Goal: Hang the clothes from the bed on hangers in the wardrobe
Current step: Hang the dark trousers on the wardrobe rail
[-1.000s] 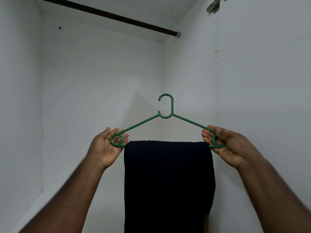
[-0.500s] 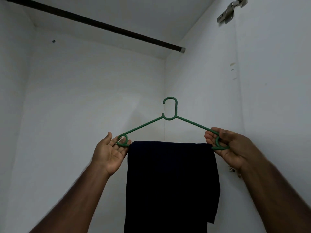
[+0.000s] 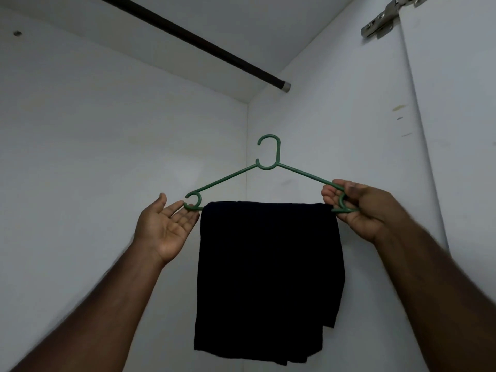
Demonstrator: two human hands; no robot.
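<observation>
Nearest the camera, both forearms reach up and forward into the wardrobe. The left hand (image 3: 167,226) is spread, palm up, fingers straight, only its fingertips (image 3: 188,208) touching the small loop at the left end of the green hanger (image 3: 268,162); it props rather than grasps. The right hand (image 3: 357,208) does the real holding, fingers and thumb curled round the hanger's right end.

Between the hands, the dark garment (image 3: 268,277) is folded over the hanger's bottom bar and hangs straight down, its lower hem uneven (one layer drops lower than the other).

To do this step well, I judge the hanger should be kept level as it rises, so the cloth does not slide toward one end, and the hook's open side, now facing left, turned to meet the rail before it is lowered on. The left hand would serve better closed on the hanger.

Farthest off, the dark rail (image 3: 214,49) runs high across the wardrobe to the right wall (image 3: 335,130), well above the hook, with nothing on the stretch in view.
</observation>
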